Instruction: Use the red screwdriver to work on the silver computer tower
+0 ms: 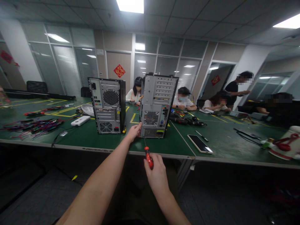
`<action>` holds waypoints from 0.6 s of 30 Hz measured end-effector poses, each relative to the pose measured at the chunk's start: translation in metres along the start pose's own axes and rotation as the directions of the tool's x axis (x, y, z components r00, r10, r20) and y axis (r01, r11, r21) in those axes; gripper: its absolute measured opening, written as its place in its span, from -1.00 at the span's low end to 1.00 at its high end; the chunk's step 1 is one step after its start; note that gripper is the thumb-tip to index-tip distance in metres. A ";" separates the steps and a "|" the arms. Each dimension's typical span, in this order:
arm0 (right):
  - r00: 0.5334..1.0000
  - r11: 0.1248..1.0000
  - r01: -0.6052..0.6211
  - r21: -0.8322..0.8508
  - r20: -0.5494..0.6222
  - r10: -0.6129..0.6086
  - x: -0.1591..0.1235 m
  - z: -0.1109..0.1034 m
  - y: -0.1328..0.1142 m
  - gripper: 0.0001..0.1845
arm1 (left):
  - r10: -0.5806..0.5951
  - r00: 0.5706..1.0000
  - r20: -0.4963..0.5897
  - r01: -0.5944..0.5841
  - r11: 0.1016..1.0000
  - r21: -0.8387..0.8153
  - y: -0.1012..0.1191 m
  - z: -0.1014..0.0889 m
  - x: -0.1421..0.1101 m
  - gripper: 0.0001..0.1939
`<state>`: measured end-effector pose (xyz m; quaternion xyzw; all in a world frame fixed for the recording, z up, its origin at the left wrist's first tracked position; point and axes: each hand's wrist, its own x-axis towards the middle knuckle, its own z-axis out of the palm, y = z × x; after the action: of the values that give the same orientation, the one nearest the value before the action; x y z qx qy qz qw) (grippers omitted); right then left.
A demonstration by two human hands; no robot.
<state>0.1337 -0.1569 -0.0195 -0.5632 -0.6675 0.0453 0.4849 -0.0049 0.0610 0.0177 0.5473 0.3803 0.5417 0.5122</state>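
Note:
A grey computer case [151, 103] stands upright with its rear panel of slots, vents and ports facing me. At its lower left edge, my left hand [134, 132] is closed against the side, with some fingertips hidden. My right hand [156, 167] grips a red-and-black screwdriver [147, 153] by its handle. The thin shaft points up and away, its tip at the bottom left corner of the rear panel; whether it sits in a screw is too small to tell. Just left stands a second computer case [106, 106], also rear side forward.
Tangled wires [38, 125] and a white power bank-like box [80, 121] lie on the green table [112, 147] at left. To the right are a phone [199, 143], a pen-like tool [201, 135], black cables [248, 134] and a whitish container [287, 143]. Several people are across the table.

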 end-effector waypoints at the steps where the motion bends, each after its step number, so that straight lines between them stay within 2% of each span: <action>1: 1.000 0.999 0.027 -0.022 -0.015 -0.028 -0.001 0.001 0.001 -0.80 | -0.001 1.000 -0.002 0.001 1.000 -0.002 0.000 0.000 0.000 -0.29; 10: 0.979 0.945 0.192 -0.264 -0.016 -0.203 -0.005 0.005 0.011 -0.60 | 0.005 1.000 0.009 -0.005 1.000 -0.007 -0.004 -0.002 0.002 -0.30; 16: 0.984 0.957 0.178 -0.230 0.015 -0.180 -0.006 0.004 0.006 -0.51 | 0.004 1.000 -0.011 -0.004 1.000 0.003 -0.003 0.000 0.003 -0.26; 18: 0.984 0.965 0.176 -0.194 0.021 -0.175 -0.005 0.004 0.004 -0.54 | 0.000 1.000 -0.011 0.000 1.000 0.005 -0.003 0.000 0.003 -0.26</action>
<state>0.1337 -0.1578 -0.0274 -0.5465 -0.7170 -0.0625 0.4281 -0.0043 0.0641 0.0156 0.5455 0.3845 0.5440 0.5087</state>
